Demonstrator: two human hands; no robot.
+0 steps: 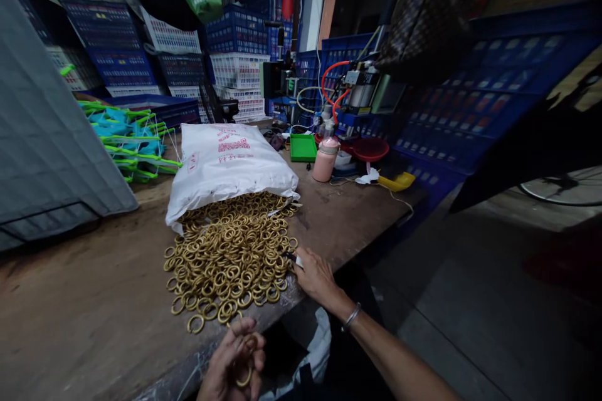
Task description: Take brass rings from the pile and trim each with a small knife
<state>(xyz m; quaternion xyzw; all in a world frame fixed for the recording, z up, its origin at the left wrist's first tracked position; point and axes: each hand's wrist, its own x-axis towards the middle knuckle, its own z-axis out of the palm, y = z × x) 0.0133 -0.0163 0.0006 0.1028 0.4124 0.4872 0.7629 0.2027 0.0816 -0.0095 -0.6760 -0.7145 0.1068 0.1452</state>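
Observation:
A heap of brass-coloured metal rings (230, 257) spreads over the table from the mouth of a white printed sack (226, 163). At the table's front edge, my left hand (228, 363) is closed around a few of these rings, one hanging below the fingers. My right hand (315, 272), with a bracelet (351, 317) at the wrist, rests at the heap's right side. Its fingers are bent around a small black and white piece (294, 258) that I cannot make out, which touches the outer rings.
A pink bottle (325, 160) and a green tray (303, 148) stand behind the sack's right side. Further right are a red bowl (370, 149) and a yellow scoop-like piece (397, 182). Bright green and blue items (129, 141) lie at left. Stacked crates (237, 31) fill the back.

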